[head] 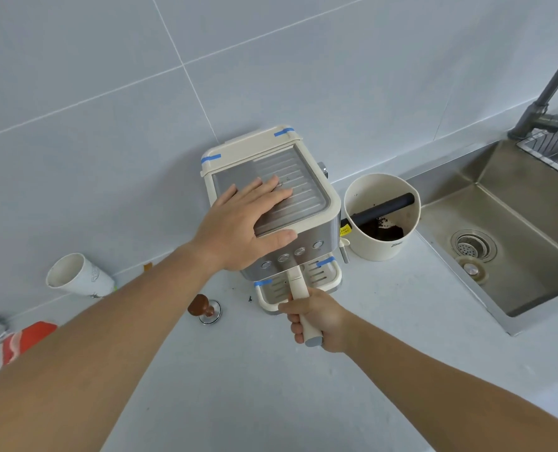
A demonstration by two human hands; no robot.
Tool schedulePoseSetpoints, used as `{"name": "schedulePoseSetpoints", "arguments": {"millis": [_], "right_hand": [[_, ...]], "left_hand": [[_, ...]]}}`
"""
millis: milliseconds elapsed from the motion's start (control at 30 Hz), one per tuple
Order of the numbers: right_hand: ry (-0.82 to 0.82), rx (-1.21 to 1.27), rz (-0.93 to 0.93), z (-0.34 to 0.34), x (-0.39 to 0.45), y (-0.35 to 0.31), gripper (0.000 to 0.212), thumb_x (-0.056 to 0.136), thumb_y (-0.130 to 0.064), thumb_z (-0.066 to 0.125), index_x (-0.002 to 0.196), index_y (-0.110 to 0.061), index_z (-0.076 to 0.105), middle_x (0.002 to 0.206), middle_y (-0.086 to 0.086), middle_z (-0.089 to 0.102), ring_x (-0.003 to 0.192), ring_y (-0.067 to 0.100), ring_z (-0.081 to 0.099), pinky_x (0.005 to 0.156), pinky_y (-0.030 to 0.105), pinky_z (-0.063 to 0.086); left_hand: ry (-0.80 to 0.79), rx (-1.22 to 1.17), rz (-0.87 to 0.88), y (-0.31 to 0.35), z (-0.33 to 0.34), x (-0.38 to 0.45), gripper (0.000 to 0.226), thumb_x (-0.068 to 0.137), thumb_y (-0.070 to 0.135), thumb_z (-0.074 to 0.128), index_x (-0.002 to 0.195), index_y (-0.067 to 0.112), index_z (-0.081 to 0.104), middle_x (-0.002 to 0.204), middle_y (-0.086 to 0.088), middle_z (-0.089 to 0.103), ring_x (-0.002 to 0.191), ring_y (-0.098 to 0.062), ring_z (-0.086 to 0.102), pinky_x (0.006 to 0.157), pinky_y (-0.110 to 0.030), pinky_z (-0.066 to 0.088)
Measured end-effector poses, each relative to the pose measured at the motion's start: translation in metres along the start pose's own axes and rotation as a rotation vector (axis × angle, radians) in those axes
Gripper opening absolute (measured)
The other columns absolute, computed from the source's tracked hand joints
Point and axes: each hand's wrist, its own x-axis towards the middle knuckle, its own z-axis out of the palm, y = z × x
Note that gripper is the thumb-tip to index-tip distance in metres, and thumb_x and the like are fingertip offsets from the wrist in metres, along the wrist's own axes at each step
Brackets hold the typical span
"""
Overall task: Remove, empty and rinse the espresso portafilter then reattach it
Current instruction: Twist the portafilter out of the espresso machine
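Note:
A cream and steel espresso machine [307, 177] stands on the counter against the tiled wall. My left hand [245, 223] lies flat on its top tray, fingers spread, thumb over the front edge. The portafilter's cream handle [297, 285] sticks out from under the machine's front, over the drip tray. My right hand [316, 318] is closed around that handle near its grey end cap. The basket end is hidden under the machine. A cream knock box [381, 243] with a black bar and used grounds inside stands just right of the machine.
A steel sink [512, 256] with a drain and a grey faucet [544, 89] lies at the right. A brown-handled tamper [206, 308] sits left of the drip tray. A tipped paper cup [78, 275] and a red packet [26, 337] lie at the left.

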Motion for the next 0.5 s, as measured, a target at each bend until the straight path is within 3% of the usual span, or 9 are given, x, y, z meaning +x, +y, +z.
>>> {"name": "schedulePoseSetpoints", "arguments": {"millis": [267, 500], "right_hand": [[0.149, -0.071, -0.067, 0.009, 0.004, 0.004, 0.013, 0.082, 0.000, 0.065, 0.084, -0.008, 0.054, 0.059, 0.008, 0.049, 0.042, 0.019, 0.045, 0.044, 0.027, 0.045], [0.279, -0.113, -0.067, 0.018, 0.007, 0.008, 0.022, 0.084, -0.005, 0.064, 0.102, -0.010, 0.053, 0.065, 0.009, 0.050, 0.043, 0.018, 0.046, 0.042, 0.023, 0.044]], "left_hand": [[0.035, -0.041, -0.039, 0.002, 0.002, 0.002, 0.073, 0.078, 0.077, 0.036, 0.145, 0.046, 0.033, 0.160, 0.016, 0.024, 0.149, -0.008, 0.014, 0.121, -0.042, 0.009], [0.063, -0.048, -0.051, 0.002, 0.004, 0.001, 0.074, 0.077, 0.079, 0.035, 0.143, 0.047, 0.035, 0.160, 0.018, 0.025, 0.149, -0.008, 0.015, 0.121, -0.041, 0.009]]}}
